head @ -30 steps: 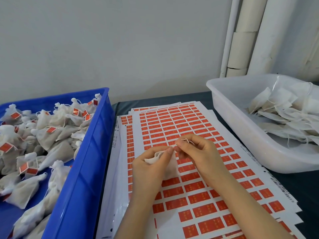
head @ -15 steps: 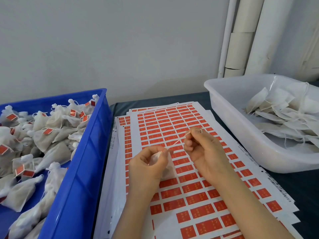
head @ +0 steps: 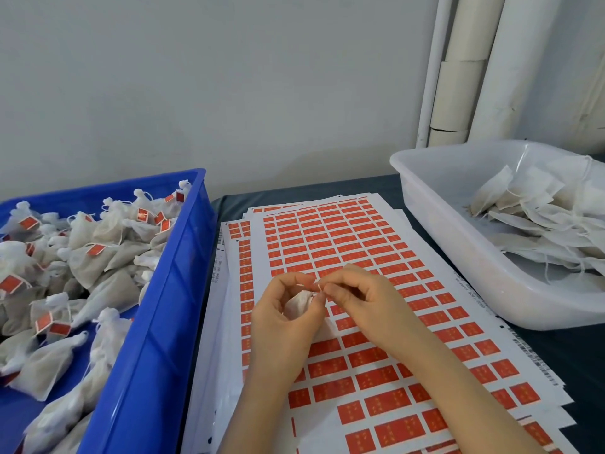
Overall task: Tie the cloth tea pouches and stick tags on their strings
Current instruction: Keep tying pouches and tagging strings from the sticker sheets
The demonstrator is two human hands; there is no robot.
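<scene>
While the blue crate [head: 157, 322] on the left merely sits with its heap of tagged pouches [head: 98, 257], the risk, to my eye, lies between the two hands. The left hand [head: 281, 326] has its fingers curled round one small cloth pouch [head: 299, 304] and pinches its gathered neck between thumb and forefinger. The right hand [head: 363, 303], fingertips nearly touching the left's, pinches the thin white string [head: 317, 286] just beside that neck. If that fine string slips out of either pinch while the knot is drawn, the neck could loosen and let the filling out. Too sharp a tug might snap the thread or leave too short a tail for a tag. Both hands hang just above the sticker sheets [head: 360, 244], so a trailing string could catch a red sticker's edge and lift it (a small nuisance, but a likely one). Farther right, in the white tub [head: 458, 257], the untied pouches [head: 540, 217] lie with strings crossing, so one pick may drag out several. As for what cannot be read: the crate is cut off at the left and bottom edges, and fingers hide most of the held pouch. The knot, if one exists yet, is covered by fingertips, the sticker print is too small, and the tub runs off the right edge.
</scene>
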